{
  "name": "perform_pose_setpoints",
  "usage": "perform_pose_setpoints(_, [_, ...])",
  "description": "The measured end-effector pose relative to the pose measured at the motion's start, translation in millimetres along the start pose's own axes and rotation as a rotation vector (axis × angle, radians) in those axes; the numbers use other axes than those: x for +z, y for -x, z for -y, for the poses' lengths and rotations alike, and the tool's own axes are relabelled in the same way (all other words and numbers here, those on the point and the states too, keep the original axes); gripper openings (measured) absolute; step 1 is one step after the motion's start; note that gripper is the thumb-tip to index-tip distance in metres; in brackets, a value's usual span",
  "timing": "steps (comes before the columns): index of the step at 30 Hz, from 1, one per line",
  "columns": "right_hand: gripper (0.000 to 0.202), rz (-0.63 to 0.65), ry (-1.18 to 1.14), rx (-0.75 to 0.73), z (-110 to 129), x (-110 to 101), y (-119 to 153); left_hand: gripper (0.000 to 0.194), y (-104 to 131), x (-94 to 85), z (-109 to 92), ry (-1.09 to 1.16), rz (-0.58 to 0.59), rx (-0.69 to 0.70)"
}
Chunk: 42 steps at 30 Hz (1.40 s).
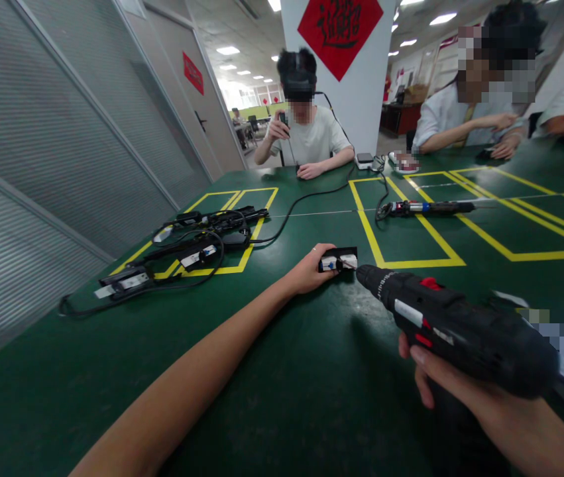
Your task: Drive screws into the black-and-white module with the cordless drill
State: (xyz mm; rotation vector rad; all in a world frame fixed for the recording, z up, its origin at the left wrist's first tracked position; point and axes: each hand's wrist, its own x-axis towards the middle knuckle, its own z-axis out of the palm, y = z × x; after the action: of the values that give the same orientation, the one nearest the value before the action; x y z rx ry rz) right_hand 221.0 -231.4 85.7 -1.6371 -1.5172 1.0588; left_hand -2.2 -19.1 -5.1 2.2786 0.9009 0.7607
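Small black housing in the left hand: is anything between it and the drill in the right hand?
Nothing visible stands between them. The power drill in the right hand points its chuck at the small black housing in the left hand; I cannot tell whether a bit touches it.

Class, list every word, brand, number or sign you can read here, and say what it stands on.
Nothing can be read with certainty.
Red diamond on the pillar: black Chinese characters, stylised and cut off at top.
Red sign on the door: too small.
Drill: pale side lettering and chuck marks, blurred.
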Motion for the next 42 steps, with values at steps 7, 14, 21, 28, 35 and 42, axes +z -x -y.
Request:
perform_pose_setpoints(7, [0.023, 0.028, -0.021, -0.007, 2, 0, 0, 0.054, 0, 0.7, 2, 0.005, 0.004, -0.009])
perform_pose_setpoints(14, [0.028, 0.085, -0.054, -0.01, -9, 2, 0, 0.054, -1, 1.1, 3, 0.002, -0.009, -0.011])
perform_pose_setpoints(21, [0.028, 0.111, -0.072, -0.017, -13, 2, -3, 0.055, 0, 0.9, 2, 0.001, -0.004, -0.016])
perform_pose_setpoints(28, [0.029, 0.105, -0.068, -0.014, -16, 0, -3, 0.056, 0, 1.1, 3, 0.004, -0.005, -0.017])
perform_pose_setpoints(35, [0.027, 0.099, -0.063, -0.033, -8, 0, -2, 0.055, 0, -0.9, -2, 0.012, 0.008, -0.041])
perform_pose_setpoints(42, [0.027, 0.102, -0.052, -0.012, -6, 1, -3, 0.056, 0, -0.6, -2, -0.007, 0.005, -0.032])
